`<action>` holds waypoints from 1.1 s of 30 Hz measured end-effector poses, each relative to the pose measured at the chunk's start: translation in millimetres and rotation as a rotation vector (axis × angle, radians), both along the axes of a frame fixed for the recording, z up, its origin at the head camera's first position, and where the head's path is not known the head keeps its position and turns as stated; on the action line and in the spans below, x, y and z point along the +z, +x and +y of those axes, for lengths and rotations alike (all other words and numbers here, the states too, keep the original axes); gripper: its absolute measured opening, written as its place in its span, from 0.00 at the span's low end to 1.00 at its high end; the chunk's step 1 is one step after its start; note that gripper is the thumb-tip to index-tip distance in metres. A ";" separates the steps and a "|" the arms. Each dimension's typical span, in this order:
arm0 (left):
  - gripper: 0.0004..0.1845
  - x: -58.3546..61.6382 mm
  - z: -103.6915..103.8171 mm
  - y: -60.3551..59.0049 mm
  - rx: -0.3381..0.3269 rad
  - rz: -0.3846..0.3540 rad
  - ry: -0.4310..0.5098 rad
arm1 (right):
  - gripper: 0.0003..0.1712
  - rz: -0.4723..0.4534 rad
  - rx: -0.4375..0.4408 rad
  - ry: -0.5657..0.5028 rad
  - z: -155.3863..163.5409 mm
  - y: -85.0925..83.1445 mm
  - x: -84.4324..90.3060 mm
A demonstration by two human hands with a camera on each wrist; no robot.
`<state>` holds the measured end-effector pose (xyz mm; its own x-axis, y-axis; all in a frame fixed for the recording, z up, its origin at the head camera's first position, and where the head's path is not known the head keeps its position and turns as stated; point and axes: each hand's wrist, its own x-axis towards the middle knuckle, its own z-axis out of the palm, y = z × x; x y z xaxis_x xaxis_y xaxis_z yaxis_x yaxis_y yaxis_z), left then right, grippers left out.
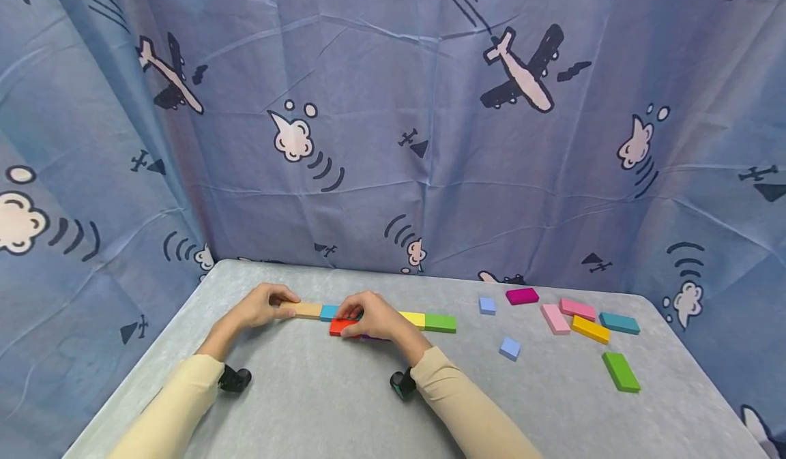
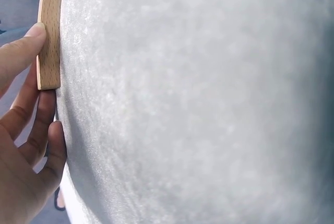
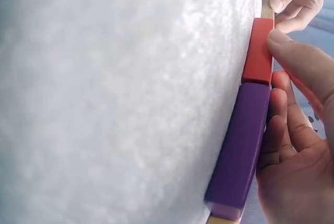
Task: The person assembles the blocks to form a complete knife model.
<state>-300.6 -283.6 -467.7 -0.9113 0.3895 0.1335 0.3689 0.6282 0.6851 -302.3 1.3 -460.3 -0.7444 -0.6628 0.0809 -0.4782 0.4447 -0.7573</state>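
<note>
In the head view a line of blocks runs across the table: a natural wooden block at the left end, then a blue block, a yellow block and a green block. My left hand pinches the outer end of the wooden block, thumb on one long side. A red block lies in front of the line, held between thumb and fingers of my right hand. End to end with it sits a purple block, mostly covered by that hand in the head view.
To the right lie two small light blue blocks, a magenta block, two pink blocks, an orange-yellow block, a teal block and another green block. A patterned curtain hangs behind the grey table.
</note>
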 end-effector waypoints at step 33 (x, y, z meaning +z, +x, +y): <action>0.10 4.5 1.2 2.0 -0.010 -0.003 0.015 | 0.13 0.003 0.089 -0.031 3.6 -3.9 2.1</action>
<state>-298.6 -282.4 -463.3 -0.9079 0.3963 0.1365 0.3726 0.6142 0.6956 -306.1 5.0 -458.2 -0.6823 -0.7236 0.1043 -0.5169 0.3766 -0.7688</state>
